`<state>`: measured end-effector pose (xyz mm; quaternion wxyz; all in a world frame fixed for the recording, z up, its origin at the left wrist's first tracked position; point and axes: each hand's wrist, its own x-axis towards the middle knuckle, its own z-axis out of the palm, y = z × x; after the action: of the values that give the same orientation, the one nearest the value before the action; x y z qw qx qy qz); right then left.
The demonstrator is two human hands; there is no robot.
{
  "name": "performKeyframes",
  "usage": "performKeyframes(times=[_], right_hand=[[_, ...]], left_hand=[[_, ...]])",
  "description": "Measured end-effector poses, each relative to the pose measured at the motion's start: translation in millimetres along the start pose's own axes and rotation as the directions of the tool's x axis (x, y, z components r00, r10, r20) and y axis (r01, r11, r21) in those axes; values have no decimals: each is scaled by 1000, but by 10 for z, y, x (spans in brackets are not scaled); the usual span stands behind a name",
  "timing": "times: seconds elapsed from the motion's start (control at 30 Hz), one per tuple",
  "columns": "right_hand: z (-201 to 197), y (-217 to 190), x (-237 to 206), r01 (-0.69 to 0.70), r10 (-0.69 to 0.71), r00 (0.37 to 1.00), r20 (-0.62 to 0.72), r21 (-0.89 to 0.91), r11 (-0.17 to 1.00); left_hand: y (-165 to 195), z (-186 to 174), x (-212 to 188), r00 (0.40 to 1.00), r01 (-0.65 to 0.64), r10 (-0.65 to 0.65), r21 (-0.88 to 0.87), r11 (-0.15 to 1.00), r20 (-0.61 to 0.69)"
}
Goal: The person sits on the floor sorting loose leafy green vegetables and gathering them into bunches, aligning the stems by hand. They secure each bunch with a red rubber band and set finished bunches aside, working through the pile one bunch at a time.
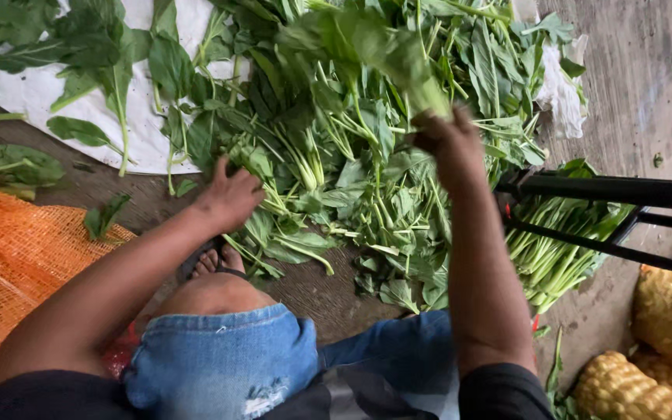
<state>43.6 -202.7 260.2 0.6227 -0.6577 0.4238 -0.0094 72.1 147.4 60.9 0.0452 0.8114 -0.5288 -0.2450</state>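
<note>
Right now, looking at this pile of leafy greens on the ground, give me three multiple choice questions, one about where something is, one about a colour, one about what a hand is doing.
1. Where does the woven orange mesh sack lie?
A. at the left edge of the view
B. on top of the greens
C. under the black metal frame

2. What colour is the sheet under the loose leaves at upper left?
A. blue
B. white
C. red

3. What is the right hand doing?
A. resting flat on the knee
B. gripping a bunch of green leafy stalks lifted above the pile
C. holding the black metal frame

Answers: 1 A, the sack fills the left edge beside the left arm. 2 B, the sheet shows white between the leaves. 3 B, the fist is closed round the stems, while the left hand reaches into the pile of greens.
</note>
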Motion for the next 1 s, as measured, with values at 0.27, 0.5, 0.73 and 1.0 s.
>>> performKeyframes(times=[0.27, 0.5, 0.73, 1.0], right_hand=[[918, 117, -601, 341, -354, 865, 354, 102, 935], [1133, 1421, -316, 517, -444, 849, 287, -623, 587], [1405, 1624, -338, 245, -238, 961, 139, -823, 513], [1058, 1155, -22, 305, 33, 920, 390, -769, 562]], left_hand=[[285, -1364, 391, 899, -405, -145, -662, -631, -413], [-357, -546, 49, 536, -499, -818, -704, -506, 208], [-470, -151, -225, 613, -333, -740, -759, -559, 277], [-323, -178, -116, 676, -369, -708, -739, -564, 203]])
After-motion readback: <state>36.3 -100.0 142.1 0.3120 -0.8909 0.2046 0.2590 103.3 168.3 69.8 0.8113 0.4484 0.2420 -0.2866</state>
